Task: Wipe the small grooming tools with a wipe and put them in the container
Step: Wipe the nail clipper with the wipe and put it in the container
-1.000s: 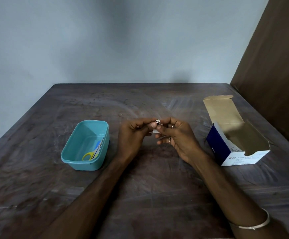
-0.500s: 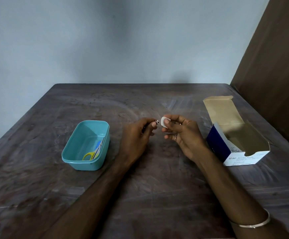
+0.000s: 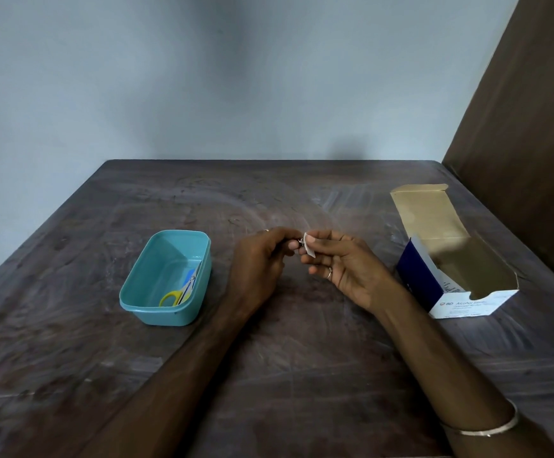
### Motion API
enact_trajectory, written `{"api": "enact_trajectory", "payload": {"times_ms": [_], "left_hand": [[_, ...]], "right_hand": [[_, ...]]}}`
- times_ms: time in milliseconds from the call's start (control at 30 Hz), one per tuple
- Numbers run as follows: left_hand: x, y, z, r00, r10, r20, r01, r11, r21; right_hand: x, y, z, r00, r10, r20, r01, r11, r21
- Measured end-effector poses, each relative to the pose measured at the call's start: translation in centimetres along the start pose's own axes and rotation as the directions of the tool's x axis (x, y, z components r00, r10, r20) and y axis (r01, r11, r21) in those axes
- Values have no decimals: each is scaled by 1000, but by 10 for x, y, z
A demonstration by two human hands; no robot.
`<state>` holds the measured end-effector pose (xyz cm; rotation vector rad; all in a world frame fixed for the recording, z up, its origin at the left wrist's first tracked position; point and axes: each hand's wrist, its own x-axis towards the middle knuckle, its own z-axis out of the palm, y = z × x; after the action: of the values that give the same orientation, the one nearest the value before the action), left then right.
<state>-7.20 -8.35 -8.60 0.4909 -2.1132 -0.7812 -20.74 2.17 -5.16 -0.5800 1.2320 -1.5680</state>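
Observation:
Above the middle of the table, my left hand [image 3: 262, 256] grips a small metal grooming tool [image 3: 300, 241]; only its tip shows past my fingers. My right hand [image 3: 345, 266] pinches a small white wipe [image 3: 310, 248] and holds it against that tip. To the left stands a teal plastic container [image 3: 146, 285]. Inside it lie yellow-handled scissors [image 3: 178, 292] and a blue item beside them.
An open blue-and-white cardboard box of alcohol swabs [image 3: 447, 259] sits at the right, flap raised. A brown wooden panel [image 3: 526, 127] rises along the table's right edge. The dark wooden table [image 3: 269, 375] meets a pale wall at the back.
Half a second ago my hands were slightly apart. Now the wipe is back against the tool's tip. The container and the box have not moved.

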Motion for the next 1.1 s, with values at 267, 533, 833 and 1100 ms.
{"api": "enact_trajectory", "payload": {"times_ms": [267,533,833,1100], "left_hand": [[1,0,1,1000,-22,-4,22,1000,11],[0,1,-1,1000,-14,6,14,999,30],[0,2,1,999,-48,16,48,998,32],[1,11,0,992,-126,-8,125,991,-44]], "right_hand": [[-2,-2,0,1000,-5,22,5,1000,-21],[-2,0,1,999,-32,-20,32,999,-12],[1,2,0,998,-53,-41,53,999,-10],[5,3,-5,985,-120,-123,116,992,-43]]}}
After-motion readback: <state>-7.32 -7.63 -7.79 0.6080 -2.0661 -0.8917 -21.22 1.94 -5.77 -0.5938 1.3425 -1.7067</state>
